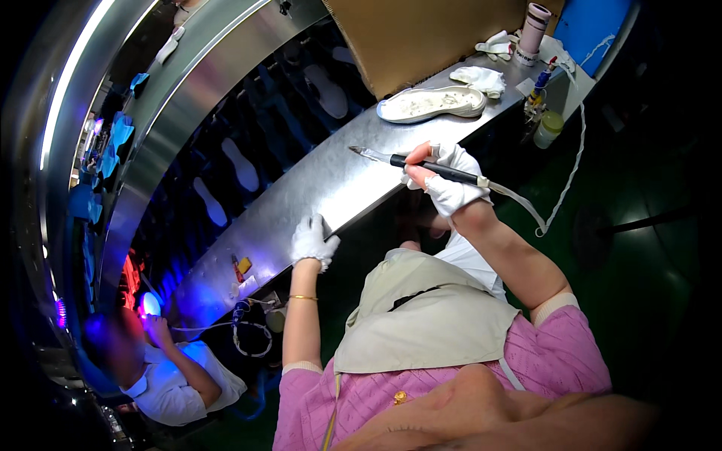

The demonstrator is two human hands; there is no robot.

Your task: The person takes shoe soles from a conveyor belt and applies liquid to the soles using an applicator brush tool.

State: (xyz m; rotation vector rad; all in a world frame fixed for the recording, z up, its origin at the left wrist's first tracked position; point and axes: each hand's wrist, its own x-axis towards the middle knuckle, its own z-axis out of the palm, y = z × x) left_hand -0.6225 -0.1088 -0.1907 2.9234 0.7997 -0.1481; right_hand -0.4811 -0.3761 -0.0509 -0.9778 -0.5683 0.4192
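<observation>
My right hand [454, 194], in a white glove with bare fingertips, is closed round a black-handled brush [450, 174]. The brush points left over the metal bench, its bristles apart from the surface. A pale tube runs from the handle's rear end. My left hand [312, 240], also in a white glove, rests at the bench's near edge with fingers stretched out and nothing in them. Beyond the brush, on the bench, lies a white shoe sole [421, 104] with its hollow side up and speckles inside. Neither hand touches it.
Around me are the long metal bench [301, 177], a white cloth [481, 80], a cardboard box [429, 37] and a pink cylinder [534, 28]. A lidded jar [549, 128] hangs by the bench's right end. Soles [241, 164] lie beyond the bench. A co-worker [177, 376] is at lower left.
</observation>
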